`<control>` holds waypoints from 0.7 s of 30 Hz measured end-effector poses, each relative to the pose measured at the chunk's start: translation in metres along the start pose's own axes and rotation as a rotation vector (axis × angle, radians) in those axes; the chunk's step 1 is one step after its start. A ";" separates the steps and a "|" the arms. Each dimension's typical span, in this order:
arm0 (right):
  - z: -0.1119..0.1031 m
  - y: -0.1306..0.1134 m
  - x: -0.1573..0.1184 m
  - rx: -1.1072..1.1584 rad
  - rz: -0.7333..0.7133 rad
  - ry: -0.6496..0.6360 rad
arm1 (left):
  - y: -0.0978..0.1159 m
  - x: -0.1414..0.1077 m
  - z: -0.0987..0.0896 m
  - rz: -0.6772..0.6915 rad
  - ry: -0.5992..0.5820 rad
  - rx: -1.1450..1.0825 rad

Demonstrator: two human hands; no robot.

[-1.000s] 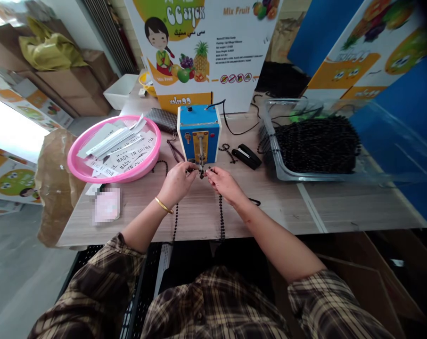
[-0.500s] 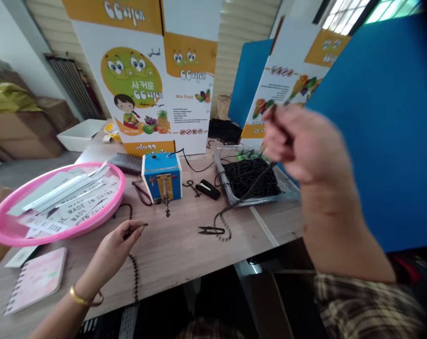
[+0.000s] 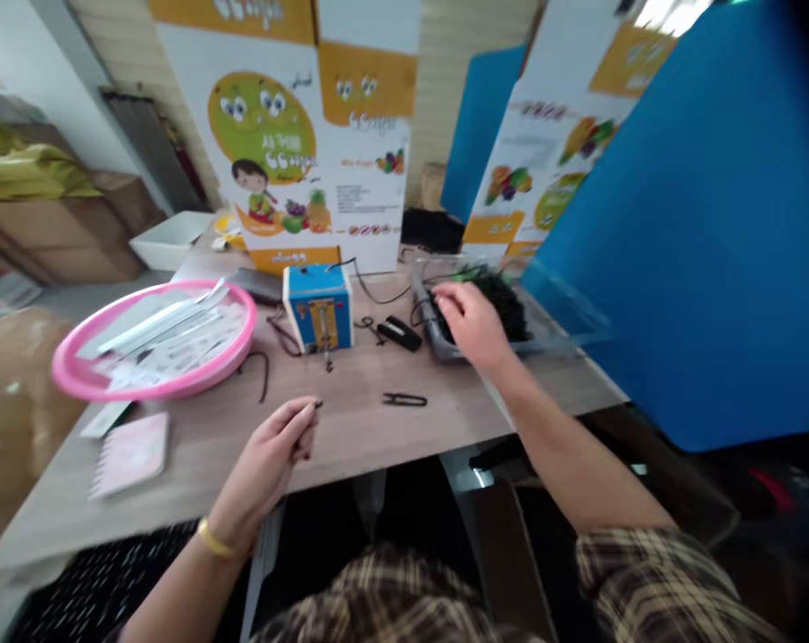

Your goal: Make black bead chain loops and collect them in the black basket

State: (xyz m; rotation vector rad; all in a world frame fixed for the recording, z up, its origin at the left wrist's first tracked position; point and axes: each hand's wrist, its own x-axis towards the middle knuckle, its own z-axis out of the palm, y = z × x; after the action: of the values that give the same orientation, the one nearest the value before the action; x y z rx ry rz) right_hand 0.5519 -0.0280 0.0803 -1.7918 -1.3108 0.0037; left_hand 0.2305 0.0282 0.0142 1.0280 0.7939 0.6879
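Note:
My left hand (image 3: pixel 285 438) is closed in a pinch above the table's front part. A small dark piece (image 3: pixel 318 405) pokes out past its fingertips; its kind is too small to tell. My right hand (image 3: pixel 472 321) reaches over a clear plastic bin (image 3: pixel 445 351) of black bead strands (image 3: pixel 512 308). Its fingers are slightly bent and apart near the bin's left side, with nothing plainly in them. Between the hands lie black thread snips (image 3: pixel 405 400). Behind my left hand stands a small blue box-shaped machine (image 3: pixel 321 308), a short bead chain at its front.
At left are a pink basin (image 3: pixel 66 371) of printed strips, a pink spiral notebook (image 3: pixel 133 454) and a dark strand (image 3: pixel 266 375). A black stapler (image 3: pixel 400 333) lies beside the bin. Printed cartons (image 3: pixel 371 116) and a blue panel (image 3: pixel 699 232) stand behind and right.
My right hand has come down from its raised position to the bin, and the dark strands trailing from it no longer show. My left hand has shifted right in view; the bead string below it is out of sight.

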 end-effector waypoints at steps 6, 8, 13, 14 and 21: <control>0.113 -0.056 -0.134 0.678 0.178 -0.367 | -0.019 -0.004 0.026 -0.047 0.074 -0.332; 0.130 -0.066 -0.148 0.762 0.248 -0.291 | -0.026 -0.008 0.031 0.007 0.105 -0.307; 0.144 -0.072 -0.161 0.903 0.371 -0.199 | -0.038 -0.018 0.042 0.131 0.168 -0.260; 0.144 -0.073 -0.164 0.930 0.384 -0.207 | -0.038 -0.019 0.044 0.126 0.165 -0.260; 0.099 -0.063 -0.156 0.959 0.429 0.006 | -0.033 -0.028 0.037 0.014 -0.154 0.155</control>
State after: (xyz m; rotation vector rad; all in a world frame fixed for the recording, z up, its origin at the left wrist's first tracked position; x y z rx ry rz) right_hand 0.3879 -0.0812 -0.0121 -1.1732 -0.6807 0.7357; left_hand 0.2499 -0.0237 0.0012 1.2135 0.7143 0.5582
